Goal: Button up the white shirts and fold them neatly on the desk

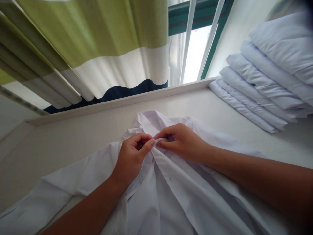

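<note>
Pinching a white shirt (pixel 168 192), hands (pixel 133 155) (pixel 187 143) meet over a pale surface (pixel 183 104) near banded curtains (pixel 122 65).

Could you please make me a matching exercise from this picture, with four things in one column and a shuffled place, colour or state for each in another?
Things
1. white shirt
2. folded white cloths
3. curtain
4. window frame

Descriptions
A. banded in green, white and dark blue
B. teal, at the top of the view
C. held by the left hand and right hand
D. stacked on the right side

Pairs: 1-C, 2-D, 3-A, 4-B
</note>
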A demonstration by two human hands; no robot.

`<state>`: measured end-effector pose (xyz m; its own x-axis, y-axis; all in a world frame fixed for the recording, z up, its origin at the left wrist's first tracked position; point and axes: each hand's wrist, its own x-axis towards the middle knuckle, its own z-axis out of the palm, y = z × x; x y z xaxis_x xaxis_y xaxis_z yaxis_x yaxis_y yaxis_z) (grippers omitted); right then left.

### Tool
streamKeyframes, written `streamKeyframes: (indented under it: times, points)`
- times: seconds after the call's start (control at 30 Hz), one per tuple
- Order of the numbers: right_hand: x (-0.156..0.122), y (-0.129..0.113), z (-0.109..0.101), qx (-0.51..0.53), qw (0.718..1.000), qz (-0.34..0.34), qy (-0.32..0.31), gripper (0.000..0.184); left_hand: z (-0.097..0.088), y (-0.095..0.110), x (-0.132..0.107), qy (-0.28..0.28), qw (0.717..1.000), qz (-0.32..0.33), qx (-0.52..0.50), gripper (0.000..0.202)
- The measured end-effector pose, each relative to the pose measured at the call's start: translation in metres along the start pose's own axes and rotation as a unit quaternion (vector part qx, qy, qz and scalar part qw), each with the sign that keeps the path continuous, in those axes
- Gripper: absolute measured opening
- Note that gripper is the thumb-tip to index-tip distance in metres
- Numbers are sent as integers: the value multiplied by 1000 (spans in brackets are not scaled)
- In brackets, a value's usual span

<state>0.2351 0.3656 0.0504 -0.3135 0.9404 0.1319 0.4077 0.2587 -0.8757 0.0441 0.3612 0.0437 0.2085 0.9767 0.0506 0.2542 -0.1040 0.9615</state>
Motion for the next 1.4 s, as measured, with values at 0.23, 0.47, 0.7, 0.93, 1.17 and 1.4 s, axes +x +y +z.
streamKeyframes:
  times: [0.23, 0.47, 0.7, 0.93, 1.17, 1.4]
  points:
    - [-4, -1, 3, -48, 998, -15, 32, 18, 1, 0, -1, 7, 990, 66, 127, 9]
    - [-3, -2, -3, -113, 993, 4, 16, 18, 4, 6, -7, 33, 958, 150, 242, 4]
    - [-4, -3, 0, -165, 986, -7, -2, 19, 4, 4, -5, 30, 949, 163, 268, 6]
    - [-5, -2, 2, -192, 981, -31, -7, 19, 0, 1, 0, -11, 970, 117, 213, 6]
    - [-4, 0, 3, -225, 973, -52, -15, 15, -1, 0, 2, -43, 970, 84, 222, 8]
    - [-4, -4, 0, -134, 991, -10, 1, 18, -1, 1, 1, -39, 976, 56, 206, 16]
